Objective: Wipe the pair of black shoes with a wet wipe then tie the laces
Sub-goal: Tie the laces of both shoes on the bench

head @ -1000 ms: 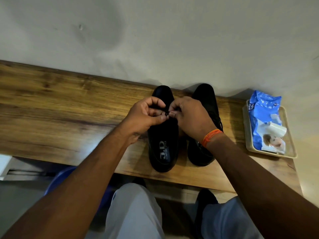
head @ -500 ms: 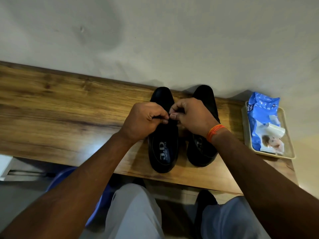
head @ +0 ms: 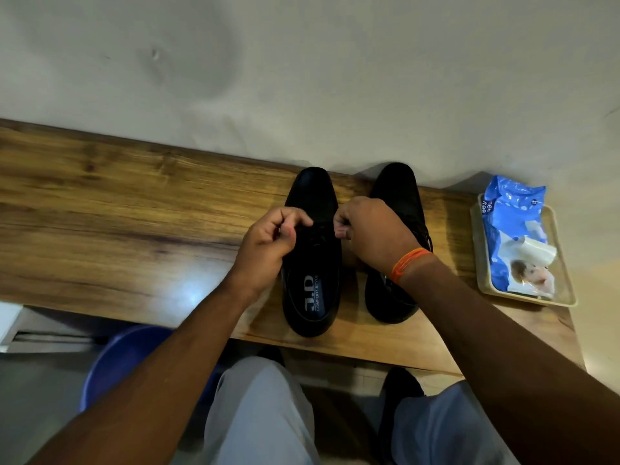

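Fingers [head: 303, 220] of the left hand [head: 268, 239] curled, pinching a thin black lace end over the left black leather shoe [head: 312, 263]; fingers [head: 340, 226] of the right hand [head: 375, 233] likewise curled, pinching the other end, laces [head: 317, 229] blurred between them. Orange thread band [head: 407, 263] round the right wrist. Right black shoe [head: 397, 196] just beside, partly hidden by that wrist, both toes toward the wall. Standing on the brown wooden table [head: 134, 229]. Well to the right, blue wet-wipe pack [head: 513, 236] lying in a beige tray [head: 567, 293].
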Demonstrator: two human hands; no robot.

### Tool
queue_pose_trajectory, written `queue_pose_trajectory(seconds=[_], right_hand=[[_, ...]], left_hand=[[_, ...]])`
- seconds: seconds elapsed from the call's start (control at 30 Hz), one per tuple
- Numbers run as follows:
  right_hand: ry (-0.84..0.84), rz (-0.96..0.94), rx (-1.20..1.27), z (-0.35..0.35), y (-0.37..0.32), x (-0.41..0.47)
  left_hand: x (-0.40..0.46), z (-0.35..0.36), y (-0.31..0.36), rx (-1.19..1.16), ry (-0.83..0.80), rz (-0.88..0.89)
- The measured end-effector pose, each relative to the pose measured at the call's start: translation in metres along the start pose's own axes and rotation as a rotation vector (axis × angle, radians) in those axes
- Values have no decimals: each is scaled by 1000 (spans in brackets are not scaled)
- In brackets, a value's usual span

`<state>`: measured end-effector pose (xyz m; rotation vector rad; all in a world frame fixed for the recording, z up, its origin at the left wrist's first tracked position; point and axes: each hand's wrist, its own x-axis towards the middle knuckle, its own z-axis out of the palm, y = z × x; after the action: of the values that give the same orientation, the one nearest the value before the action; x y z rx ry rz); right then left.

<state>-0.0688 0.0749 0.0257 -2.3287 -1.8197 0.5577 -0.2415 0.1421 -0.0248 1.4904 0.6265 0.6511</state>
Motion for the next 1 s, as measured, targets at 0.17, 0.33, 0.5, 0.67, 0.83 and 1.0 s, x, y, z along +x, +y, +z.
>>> queue_pose_trajectory(seconds=[0.17, 0.33, 0.5, 0.67, 0.83, 1.0], right_hand=[[69, -95, -42, -5, 1, -5], [169, -271, 196, -22, 1, -11], [237, -350, 188, -23, -4, -9], [372, -295, 329, -11, -5, -7], [393, -17, 714, 3, -2, -13], [306, 16, 816, 11, -1, -16]], left_hand=[[22, 19, 25, -174, 217, -175], [30, 25, 33, -103, 294, -341], [28, 20, 36, 129, 0, -301], [23, 21, 31, 251, 27, -198], [16, 27, 21, 248, 111, -111], [14, 26, 16, 187, 208, -99]])
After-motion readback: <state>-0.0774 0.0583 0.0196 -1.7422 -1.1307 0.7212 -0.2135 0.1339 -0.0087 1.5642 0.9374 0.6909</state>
